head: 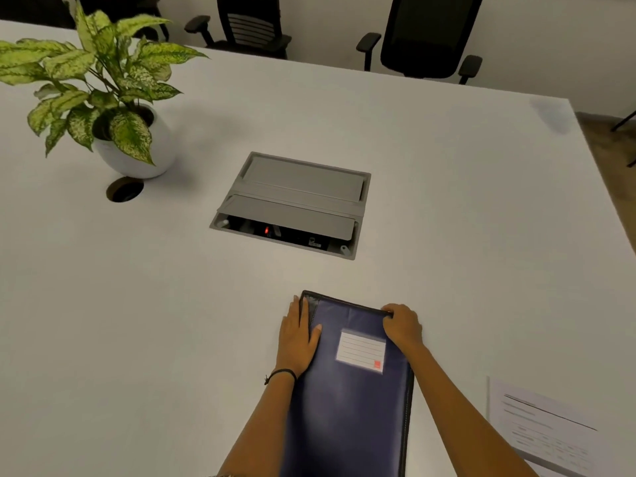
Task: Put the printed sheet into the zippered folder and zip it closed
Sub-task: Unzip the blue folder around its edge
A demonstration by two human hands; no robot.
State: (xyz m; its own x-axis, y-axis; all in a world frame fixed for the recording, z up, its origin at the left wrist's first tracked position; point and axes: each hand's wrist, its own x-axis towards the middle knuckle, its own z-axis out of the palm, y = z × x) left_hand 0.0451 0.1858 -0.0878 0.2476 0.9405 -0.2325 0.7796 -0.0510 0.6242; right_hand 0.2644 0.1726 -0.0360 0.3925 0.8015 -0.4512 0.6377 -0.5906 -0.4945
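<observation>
Folder: dark blue folder (347, 401) flat on the table (172, 304) right in front of me, long axis running straight away from me, label pocket (360, 351) up.

Left hand: my left hand (297, 339) is laid flat and relaxed on the folder's far-left corner, thumb on the cover, not clutching anything, just pinning it down.

Right hand: my right hand (401, 325) is curled over the far-right corner, fingers closed at the zip edge. Looks like I'm pinching the zip pull, but it's hidden under my fingers so can't say for sure.

Zip: runs along the far short edge, between my two hands. Whether it's open or closed I honestly can't tell.

Sheet: the sheet (547, 432) isn't in yet. It's on the table off to the right of my right hand and nearer to me, well clear of the folder.

What matters next: the sheet's on my right side, so right hand's the closer one to grab it, left stays holding the folder.
</observation>
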